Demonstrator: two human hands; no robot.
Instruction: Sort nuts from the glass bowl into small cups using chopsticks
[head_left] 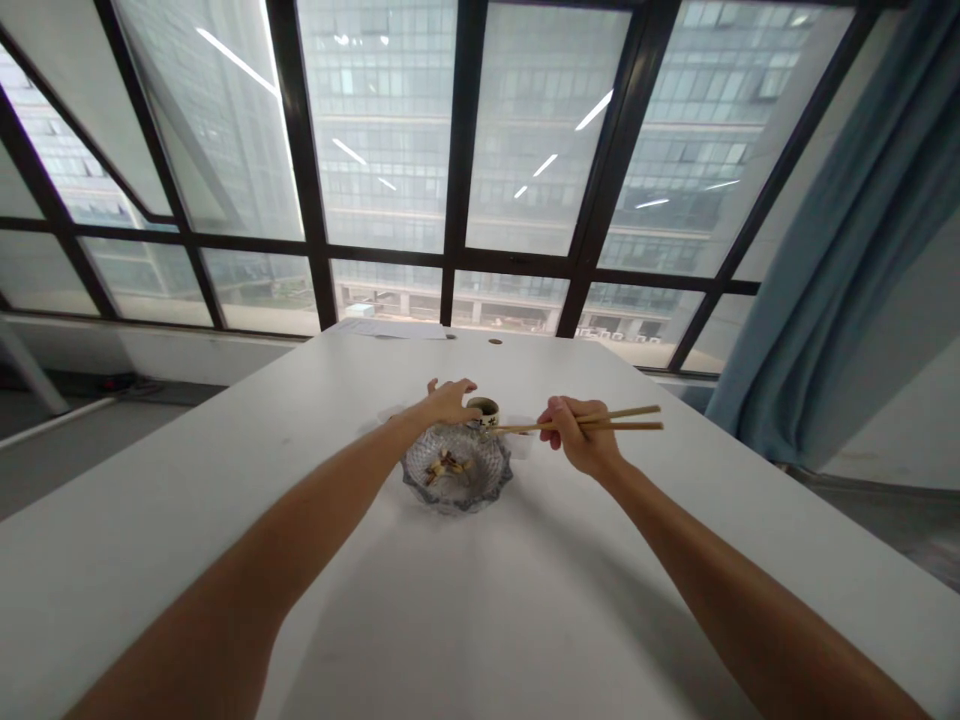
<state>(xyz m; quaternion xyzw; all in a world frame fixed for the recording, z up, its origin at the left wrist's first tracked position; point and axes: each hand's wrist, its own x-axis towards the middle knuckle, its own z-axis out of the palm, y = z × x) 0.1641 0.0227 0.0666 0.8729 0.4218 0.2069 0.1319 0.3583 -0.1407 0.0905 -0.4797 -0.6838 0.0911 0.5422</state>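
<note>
A small cup [484,411] with dark marks on its pale side stands just behind a clear cut-glass bowl [491,478]. My left hand [448,402] is at the cup's left side, thumb and fingers spread apart. Its thumb overlaps the cup's near left edge; whether it touches is unclear. Several small brown and yellowish pieces [446,466] lie in the bowl. To the right, my right hand [581,432] is closed around a pair of wooden chopsticks [630,426]. Their thin ends point left, by the front of the cup above the bowl's far rim.
Everything stands on a long white table [465,620]. White paper [390,328] and small round dark spots [495,342] are at its far end. Large framed windows [540,130] rise beyond, with a blue curtain [817,270] at the right.
</note>
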